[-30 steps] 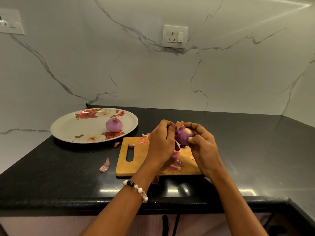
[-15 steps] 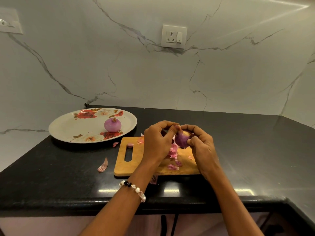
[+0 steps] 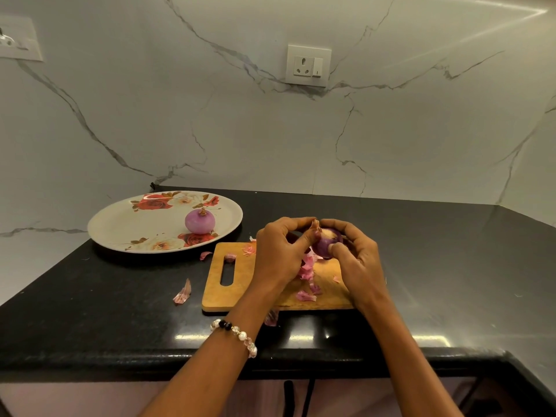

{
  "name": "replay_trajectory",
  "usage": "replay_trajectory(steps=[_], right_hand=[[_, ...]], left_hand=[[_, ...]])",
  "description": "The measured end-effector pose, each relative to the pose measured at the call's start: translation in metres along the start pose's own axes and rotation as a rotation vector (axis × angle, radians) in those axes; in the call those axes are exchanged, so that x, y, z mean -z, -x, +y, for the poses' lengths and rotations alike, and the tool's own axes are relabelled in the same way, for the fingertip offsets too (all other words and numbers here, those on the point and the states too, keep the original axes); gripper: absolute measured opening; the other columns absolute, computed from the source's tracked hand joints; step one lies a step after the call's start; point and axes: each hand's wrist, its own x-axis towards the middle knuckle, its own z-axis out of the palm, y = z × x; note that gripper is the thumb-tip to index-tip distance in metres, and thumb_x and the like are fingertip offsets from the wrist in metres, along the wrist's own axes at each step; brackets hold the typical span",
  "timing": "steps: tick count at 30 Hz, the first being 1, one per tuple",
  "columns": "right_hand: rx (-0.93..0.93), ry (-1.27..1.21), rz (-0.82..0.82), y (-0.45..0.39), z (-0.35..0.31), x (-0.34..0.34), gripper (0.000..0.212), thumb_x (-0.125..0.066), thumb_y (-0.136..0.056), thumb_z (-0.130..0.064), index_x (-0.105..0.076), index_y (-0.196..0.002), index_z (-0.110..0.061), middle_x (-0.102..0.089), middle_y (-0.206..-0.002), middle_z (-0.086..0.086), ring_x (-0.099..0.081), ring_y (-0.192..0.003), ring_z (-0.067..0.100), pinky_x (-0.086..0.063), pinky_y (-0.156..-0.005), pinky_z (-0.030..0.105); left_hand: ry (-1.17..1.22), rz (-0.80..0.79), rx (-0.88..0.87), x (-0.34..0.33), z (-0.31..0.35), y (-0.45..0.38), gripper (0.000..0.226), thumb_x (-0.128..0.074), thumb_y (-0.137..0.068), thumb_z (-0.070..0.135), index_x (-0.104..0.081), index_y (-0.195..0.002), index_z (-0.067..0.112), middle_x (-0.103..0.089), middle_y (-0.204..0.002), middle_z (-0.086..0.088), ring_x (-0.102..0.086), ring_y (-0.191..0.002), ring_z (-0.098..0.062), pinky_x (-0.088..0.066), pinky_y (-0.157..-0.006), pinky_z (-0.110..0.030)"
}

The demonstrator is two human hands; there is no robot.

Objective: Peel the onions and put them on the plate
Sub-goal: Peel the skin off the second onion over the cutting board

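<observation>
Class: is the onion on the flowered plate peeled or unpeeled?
Peeled: the onion on the plate shows smooth, shiny purple flesh, no papery skin.

White marble-patterned wall (image 3: 210,121) with grey veining meeting a polished black stone counter (image 3: 436,251) in a corner, bearing a white socket-and-switch plate (image 3: 309,65) at centre and a second plate (image 3: 18,39) at far left.
</observation>
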Motion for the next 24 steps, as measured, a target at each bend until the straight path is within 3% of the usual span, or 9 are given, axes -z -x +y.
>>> replay_trajectory(steps=[7,10,13,15,18,21,24], right_hand=[[0.0,-0.044,0.002,0.001,-0.002,0.0,0.032,-0.051,-0.081,-0.015,-0.06,-0.111,-0.025,-0.067,-0.105,-0.006,-0.066,-0.102,0.01,-0.057,-0.075,0.022],[0.015,-0.016,-0.016,0.001,-0.002,0.001,0.024,-0.069,-0.091,-0.017,-0.059,-0.112,-0.022,-0.066,-0.109,-0.005,-0.066,-0.104,0.016,-0.057,-0.08,0.023],[0.043,0.083,-0.063,0.002,-0.002,-0.001,0.054,-0.082,-0.07,-0.038,-0.058,-0.117,-0.024,-0.064,-0.115,-0.004,-0.066,-0.104,0.015,-0.059,-0.08,0.027],[0.109,0.166,-0.053,0.002,0.0,-0.001,0.06,-0.084,-0.063,-0.045,-0.058,-0.115,-0.03,-0.061,-0.118,-0.001,-0.065,-0.105,0.016,-0.059,-0.079,0.028],[0.175,0.208,-0.013,0.001,0.004,0.002,0.05,-0.083,-0.068,-0.038,-0.059,-0.112,-0.031,-0.062,-0.115,0.0,-0.064,-0.104,0.015,-0.059,-0.077,0.026],[0.219,0.313,-0.016,0.002,0.008,0.001,0.045,-0.081,-0.079,-0.026,-0.059,-0.119,-0.021,-0.063,-0.113,-0.001,-0.064,-0.1,0.013,-0.055,-0.076,0.015],[0.232,0.372,-0.03,0.002,0.01,0.0,0.043,-0.075,-0.086,-0.026,-0.054,-0.123,-0.022,-0.062,-0.108,-0.004,-0.063,-0.097,0.007,-0.051,-0.076,0.01]], left_hand=[[0.109,0.001,0.078,0.002,0.0,-0.001,0.026,-0.069,-0.083,0.024,-0.071,-0.107,0.012,-0.072,-0.099,-0.001,-0.066,-0.094,-0.013,-0.058,-0.081,-0.033],[0.101,0.052,0.088,0.003,0.0,-0.002,0.02,-0.068,-0.086,0.02,-0.071,-0.103,0.011,-0.071,-0.095,-0.002,-0.066,-0.091,-0.014,-0.058,-0.08,-0.033],[0.079,0.092,0.102,0.004,0.001,-0.003,0.014,-0.066,-0.088,0.019,-0.069,-0.099,0.012,-0.07,-0.092,0.0,-0.066,-0.088,-0.012,-0.057,-0.08,-0.031],[0.072,0.085,0.1,0.004,0.001,-0.002,0.013,-0.065,-0.088,0.018,-0.069,-0.099,0.013,-0.07,-0.092,0.001,-0.065,-0.088,-0.011,-0.057,-0.081,-0.031],[0.062,0.059,0.093,0.003,0.0,-0.001,0.013,-0.064,-0.089,0.017,-0.069,-0.1,0.014,-0.069,-0.094,0.0,-0.065,-0.091,-0.012,-0.057,-0.083,-0.031],[0.069,0.045,0.111,0.003,0.001,-0.001,0.013,-0.064,-0.089,0.018,-0.068,-0.101,0.015,-0.069,-0.096,0.001,-0.064,-0.093,-0.013,-0.056,-0.084,-0.031],[0.091,0.027,0.139,0.003,0.001,-0.001,0.014,-0.063,-0.09,0.018,-0.068,-0.102,0.016,-0.068,-0.097,0.002,-0.063,-0.095,-0.012,-0.056,-0.085,-0.031]])
